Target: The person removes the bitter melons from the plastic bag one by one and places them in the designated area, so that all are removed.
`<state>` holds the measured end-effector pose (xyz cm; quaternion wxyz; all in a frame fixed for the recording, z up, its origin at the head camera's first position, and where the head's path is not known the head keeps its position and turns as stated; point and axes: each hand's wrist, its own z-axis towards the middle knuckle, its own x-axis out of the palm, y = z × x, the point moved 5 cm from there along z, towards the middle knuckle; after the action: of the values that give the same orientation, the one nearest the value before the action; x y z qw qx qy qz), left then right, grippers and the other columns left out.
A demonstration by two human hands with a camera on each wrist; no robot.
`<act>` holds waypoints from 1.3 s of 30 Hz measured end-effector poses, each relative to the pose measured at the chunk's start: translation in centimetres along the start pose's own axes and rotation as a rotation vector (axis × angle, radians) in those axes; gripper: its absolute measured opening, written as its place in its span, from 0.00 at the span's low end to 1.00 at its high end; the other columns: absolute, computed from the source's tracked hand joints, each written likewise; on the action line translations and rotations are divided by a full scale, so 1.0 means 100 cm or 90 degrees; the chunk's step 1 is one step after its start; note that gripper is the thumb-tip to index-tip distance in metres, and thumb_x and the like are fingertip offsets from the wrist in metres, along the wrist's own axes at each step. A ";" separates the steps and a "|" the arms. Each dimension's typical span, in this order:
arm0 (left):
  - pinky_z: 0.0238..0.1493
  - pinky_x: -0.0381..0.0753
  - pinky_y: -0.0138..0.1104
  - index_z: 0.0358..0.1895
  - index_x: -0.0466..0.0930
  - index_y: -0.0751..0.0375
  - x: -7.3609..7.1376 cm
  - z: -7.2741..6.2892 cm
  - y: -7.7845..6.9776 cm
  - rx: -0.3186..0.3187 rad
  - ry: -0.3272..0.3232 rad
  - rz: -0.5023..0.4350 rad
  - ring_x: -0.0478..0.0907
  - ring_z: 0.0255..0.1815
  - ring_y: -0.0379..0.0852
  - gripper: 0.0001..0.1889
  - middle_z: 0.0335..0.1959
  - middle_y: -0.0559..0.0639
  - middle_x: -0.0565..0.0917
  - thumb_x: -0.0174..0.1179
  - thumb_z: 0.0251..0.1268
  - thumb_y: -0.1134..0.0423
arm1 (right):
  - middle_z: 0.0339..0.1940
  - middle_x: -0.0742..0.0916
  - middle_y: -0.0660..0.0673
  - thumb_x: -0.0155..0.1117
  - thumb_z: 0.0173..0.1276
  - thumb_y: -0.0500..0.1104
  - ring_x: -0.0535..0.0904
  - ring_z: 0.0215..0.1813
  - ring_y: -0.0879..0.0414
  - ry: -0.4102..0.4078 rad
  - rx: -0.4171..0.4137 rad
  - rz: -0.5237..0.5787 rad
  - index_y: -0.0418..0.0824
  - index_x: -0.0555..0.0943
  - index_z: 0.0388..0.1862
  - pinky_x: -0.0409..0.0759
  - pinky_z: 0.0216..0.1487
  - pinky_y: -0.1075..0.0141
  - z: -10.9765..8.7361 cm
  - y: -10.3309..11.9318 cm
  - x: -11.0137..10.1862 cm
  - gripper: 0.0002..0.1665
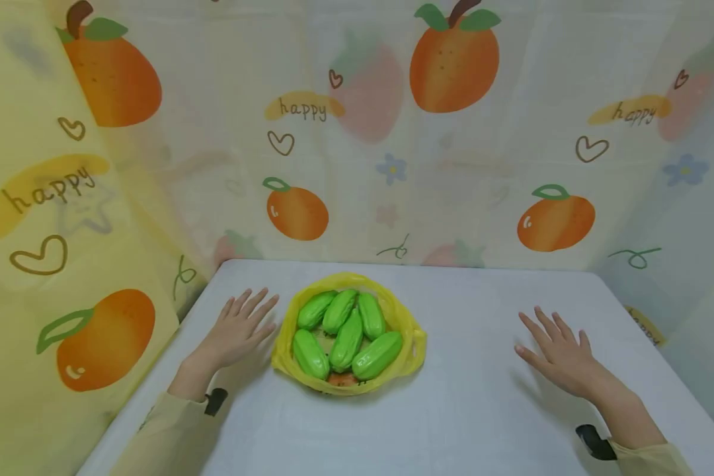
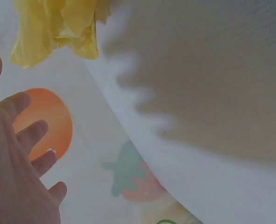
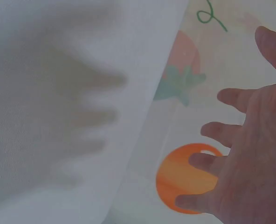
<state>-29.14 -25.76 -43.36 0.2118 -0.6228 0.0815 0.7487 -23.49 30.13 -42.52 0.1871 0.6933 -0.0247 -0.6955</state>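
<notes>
A: Where's the bag in relation to the edges?
B: The yellow plastic bag [image 1: 416, 352] sits left of centre on the white tabletop [image 1: 476, 403], its rim spread wide around six green zucchini [image 1: 377, 356]. It lies nearer the back edge than the front of the view.
A: And the left hand?
B: The left hand [image 1: 238, 336] is just beside the bag, between it and the table's left edge. Its fingers are spread and grasp nothing.
A: How about the other side?
B: A broad stretch of tabletop separates the bag from the right hand [image 1: 562, 363], which is also released, fingers splayed, near the right edge.
A: Do they rest on the surface?
B: They appear raised; both wrist views show finger-shaped shadows [image 2: 175, 84] on the white surface.
A: What surrounds the table?
B: Its back corners are rounded, and a pale cloth backdrop [image 1: 482, 152] rises behind, printed with oranges [image 1: 454, 69], strawberries [image 1: 367, 92] and "happy" lettering. The left-hand cloth [image 1: 12, 304] looks yellower.
</notes>
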 end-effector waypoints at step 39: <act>0.38 0.81 0.39 0.58 0.76 0.64 0.006 0.001 -0.025 -0.164 -0.149 -0.285 0.80 0.38 0.50 0.28 0.44 0.60 0.78 0.68 0.55 0.54 | 0.55 0.83 0.37 0.68 0.60 0.51 0.81 0.55 0.44 -0.151 0.009 0.339 0.36 0.72 0.63 0.80 0.51 0.55 0.046 0.115 0.025 0.35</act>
<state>-28.26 -23.35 -43.59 0.2986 -0.5566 -0.1789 0.7543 -25.28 17.62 -41.39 0.3542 0.5774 -0.2327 -0.6979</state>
